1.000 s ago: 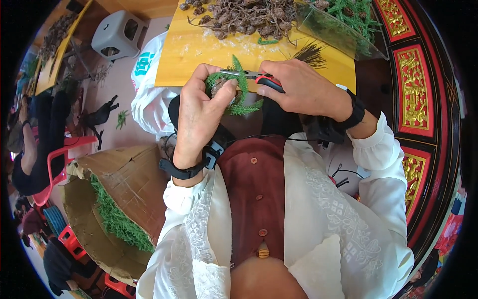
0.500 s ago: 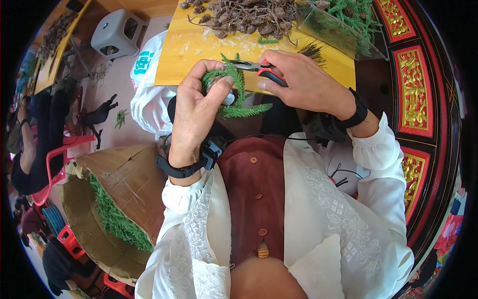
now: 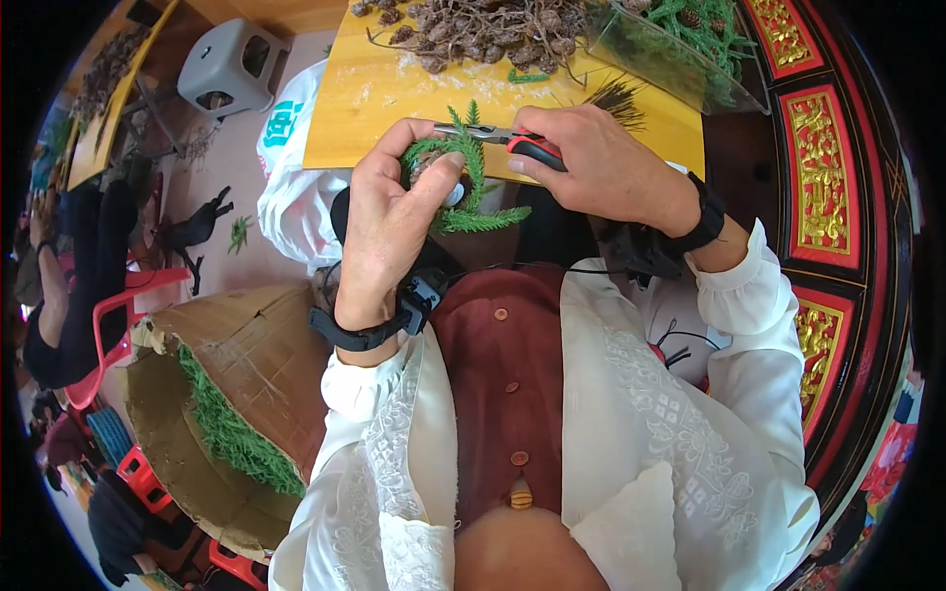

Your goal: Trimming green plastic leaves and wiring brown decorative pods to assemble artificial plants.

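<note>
In my left hand (image 3: 394,202) is a green artificial pine sprig (image 3: 480,219), curved round, with its fronds sticking out to the right. My thumb presses on it and hides part of a brown piece, perhaps a pine cone, in its middle. My right hand (image 3: 601,163) is wrapped round the red and black handles of long-nosed pliers (image 3: 537,148). The jaws point left across the upper frond, close to my left index finger. Whether they grip a wire cannot be made out. Both hands are over the near edge of the yellow table (image 3: 340,128).
Brown pine cones on stems (image 3: 493,34) are heaped at the table's far side. A clear bin (image 3: 680,59) with green sprigs stands far right, near dark bristly stems (image 3: 619,103). Left are a white bag (image 3: 296,217), a grey stool (image 3: 232,64) and a cardboard box (image 3: 246,335) of greenery.
The pliers and my right hand have shifted very slightly left. The sprig's lower frond has swung a little left; my hold on both things stays the same.
</note>
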`<state>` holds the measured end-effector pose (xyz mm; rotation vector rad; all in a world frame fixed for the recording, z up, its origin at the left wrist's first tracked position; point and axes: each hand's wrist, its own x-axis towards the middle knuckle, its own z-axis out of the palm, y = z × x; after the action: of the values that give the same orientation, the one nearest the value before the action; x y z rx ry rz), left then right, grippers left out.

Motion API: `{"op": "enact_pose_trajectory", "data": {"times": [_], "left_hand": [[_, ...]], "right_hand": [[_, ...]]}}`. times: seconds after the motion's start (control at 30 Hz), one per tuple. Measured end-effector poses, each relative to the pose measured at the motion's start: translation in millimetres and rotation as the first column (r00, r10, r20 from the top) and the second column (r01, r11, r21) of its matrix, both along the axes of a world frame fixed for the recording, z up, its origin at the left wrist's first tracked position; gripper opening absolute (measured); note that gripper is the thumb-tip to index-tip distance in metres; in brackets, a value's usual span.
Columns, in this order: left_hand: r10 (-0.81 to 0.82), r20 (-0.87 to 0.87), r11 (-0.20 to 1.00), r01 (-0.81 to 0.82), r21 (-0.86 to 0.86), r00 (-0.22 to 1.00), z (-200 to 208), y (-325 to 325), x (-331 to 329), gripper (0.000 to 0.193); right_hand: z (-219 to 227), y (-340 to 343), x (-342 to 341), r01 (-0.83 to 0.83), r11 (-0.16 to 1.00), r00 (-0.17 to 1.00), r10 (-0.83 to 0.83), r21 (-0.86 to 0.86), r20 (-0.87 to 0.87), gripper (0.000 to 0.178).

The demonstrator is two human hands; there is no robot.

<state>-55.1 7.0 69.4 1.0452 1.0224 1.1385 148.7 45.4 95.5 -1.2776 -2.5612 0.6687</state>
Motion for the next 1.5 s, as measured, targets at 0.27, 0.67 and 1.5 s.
{"op": "enact_pose_trajectory", "data": {"times": [0.27,0.67,1.5], "left_hand": [[-0.006,0.005,1.000,0.006,-0.001,1.000,-1.5,-0.9,-1.2,0.016],[-0.111,0.067,0.994,0.111,0.002,0.992,10.0,1.9,-9.1,0.033],[0.061,-0.037,0.983,-0.054,0.177,0.997,16.2,-4.8,-7.4,0.030]], "right_hand": [[-0.1,-0.1,-0.6,-0.023,0.999,0.998,0.020,-0.047,-0.054,0.027],[-2.0,5.3,8.5,0.071,0.997,0.992,-0.069,0.019,-0.105,0.024],[40.5,70.5,211.2,0.904,0.359,0.379,-0.924,0.233,-0.047,0.049]]}}
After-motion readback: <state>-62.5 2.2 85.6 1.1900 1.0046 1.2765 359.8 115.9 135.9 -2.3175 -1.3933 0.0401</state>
